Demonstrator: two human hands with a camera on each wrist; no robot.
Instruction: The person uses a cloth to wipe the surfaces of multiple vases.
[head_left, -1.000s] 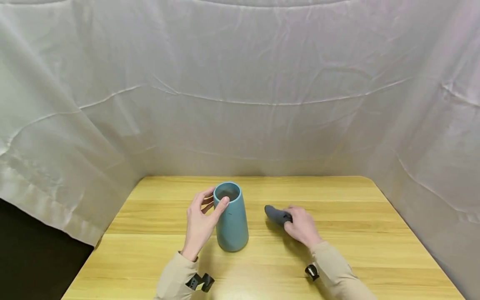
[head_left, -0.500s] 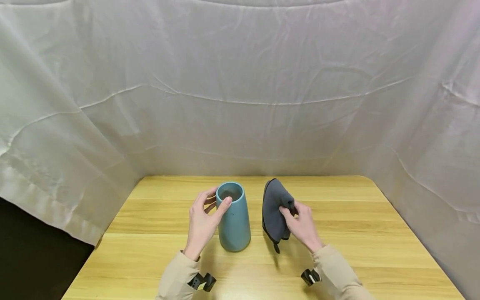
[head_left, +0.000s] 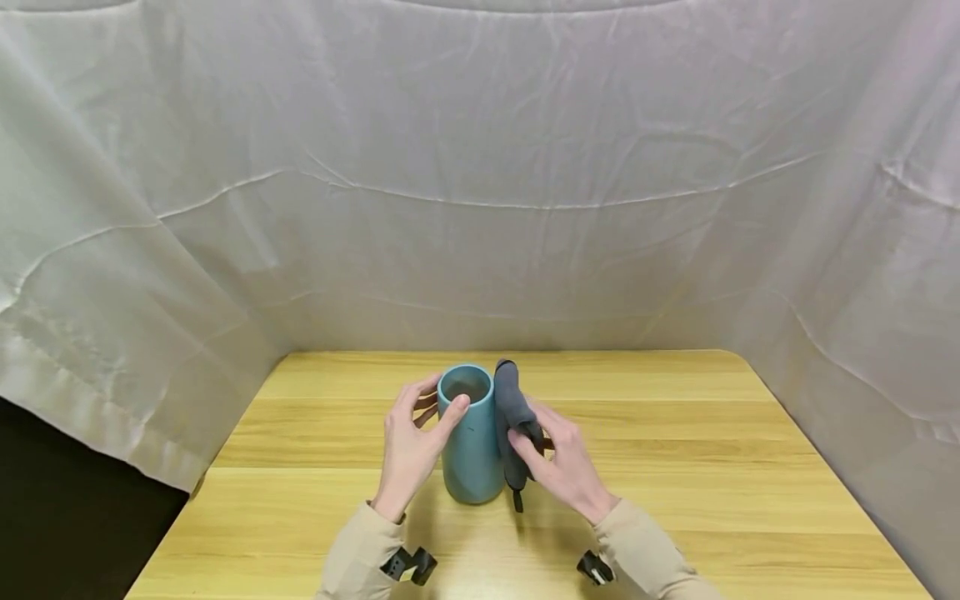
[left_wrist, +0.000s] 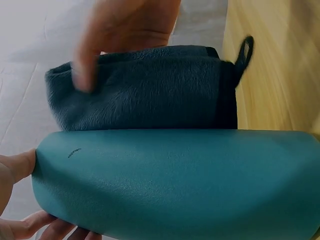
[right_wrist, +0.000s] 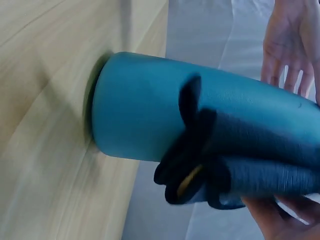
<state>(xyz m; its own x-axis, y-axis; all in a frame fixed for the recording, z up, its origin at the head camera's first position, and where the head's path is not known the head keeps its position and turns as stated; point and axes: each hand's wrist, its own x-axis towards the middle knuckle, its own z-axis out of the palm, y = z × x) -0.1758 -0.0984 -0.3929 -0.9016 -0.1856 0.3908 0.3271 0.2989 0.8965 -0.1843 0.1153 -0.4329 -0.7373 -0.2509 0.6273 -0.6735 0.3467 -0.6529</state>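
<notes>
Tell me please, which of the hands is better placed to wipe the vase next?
Probably the right hand: it grips the cloth close beside the vase, while the left hand holds the vase near its top.

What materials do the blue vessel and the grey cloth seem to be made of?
Blue vessel: perhaps ceramic or plastic, matte; its wall shows only soft sheen and faint texture. Grey cloth: probably plush microfibre, soft finish; short nap shows and it folds loosely.

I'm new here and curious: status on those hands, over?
Left hand holds upright teal vase near rim. Right hand grips dark grey cloth beside it. No obstruction seen.
</notes>
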